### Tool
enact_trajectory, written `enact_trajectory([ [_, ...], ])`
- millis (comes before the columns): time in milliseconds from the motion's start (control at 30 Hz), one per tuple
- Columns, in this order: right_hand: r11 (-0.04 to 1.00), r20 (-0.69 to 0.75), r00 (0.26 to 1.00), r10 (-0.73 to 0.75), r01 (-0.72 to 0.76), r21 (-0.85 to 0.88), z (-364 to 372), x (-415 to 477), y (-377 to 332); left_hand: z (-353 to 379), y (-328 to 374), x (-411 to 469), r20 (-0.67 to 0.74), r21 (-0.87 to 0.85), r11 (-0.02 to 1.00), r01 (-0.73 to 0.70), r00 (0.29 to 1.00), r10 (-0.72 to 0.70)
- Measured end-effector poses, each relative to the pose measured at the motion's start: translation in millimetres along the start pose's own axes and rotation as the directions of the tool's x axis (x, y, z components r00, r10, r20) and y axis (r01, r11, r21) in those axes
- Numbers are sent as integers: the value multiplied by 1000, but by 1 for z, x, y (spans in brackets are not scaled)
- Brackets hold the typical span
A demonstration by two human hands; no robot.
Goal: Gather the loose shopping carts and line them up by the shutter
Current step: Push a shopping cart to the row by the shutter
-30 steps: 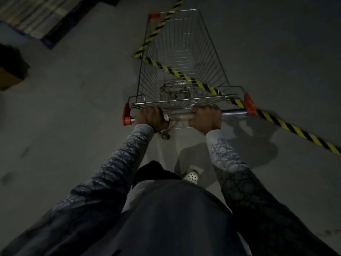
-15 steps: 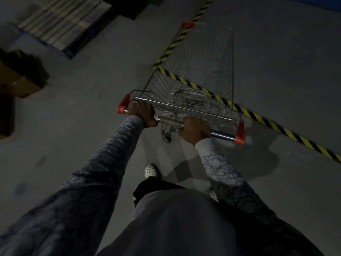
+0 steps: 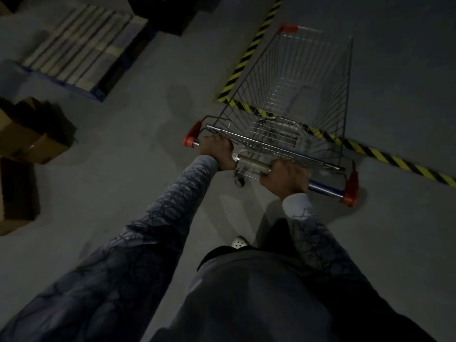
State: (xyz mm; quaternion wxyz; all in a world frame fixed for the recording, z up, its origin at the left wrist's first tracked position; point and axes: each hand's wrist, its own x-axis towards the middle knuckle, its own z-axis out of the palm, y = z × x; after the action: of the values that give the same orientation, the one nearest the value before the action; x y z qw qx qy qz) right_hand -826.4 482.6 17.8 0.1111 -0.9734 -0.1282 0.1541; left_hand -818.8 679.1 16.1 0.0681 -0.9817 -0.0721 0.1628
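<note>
An empty wire shopping cart (image 3: 328, 77) with red corner caps stands in front of me on the grey floor, its nose pointing up and to the right. My left hand (image 3: 217, 150) grips the left part of the cart's handle bar (image 3: 251, 164). My right hand (image 3: 286, 177) grips the same bar further right, short of the red end cap. The cart straddles a yellow-and-black floor stripe. No shutter is in view.
Yellow-and-black hazard tape (image 3: 399, 160) runs across the floor and turns up at a corner (image 3: 249, 50). A wooden pallet (image 3: 81, 48) lies at the upper left. Cardboard boxes (image 3: 29, 134) sit along the left edge. Dark objects stand at the top.
The cart has swung clockwise, its nose now pointing up and right. Both hands stayed on the handle. The pallet and boxes have come further into view on the left.
</note>
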Motion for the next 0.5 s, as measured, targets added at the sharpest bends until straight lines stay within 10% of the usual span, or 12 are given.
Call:
enact_trajectory([
  [500,976,-198,976,94,-129,-173,6,198,-125,-22,-155,182,-89,-32,990,-139,987,135],
])
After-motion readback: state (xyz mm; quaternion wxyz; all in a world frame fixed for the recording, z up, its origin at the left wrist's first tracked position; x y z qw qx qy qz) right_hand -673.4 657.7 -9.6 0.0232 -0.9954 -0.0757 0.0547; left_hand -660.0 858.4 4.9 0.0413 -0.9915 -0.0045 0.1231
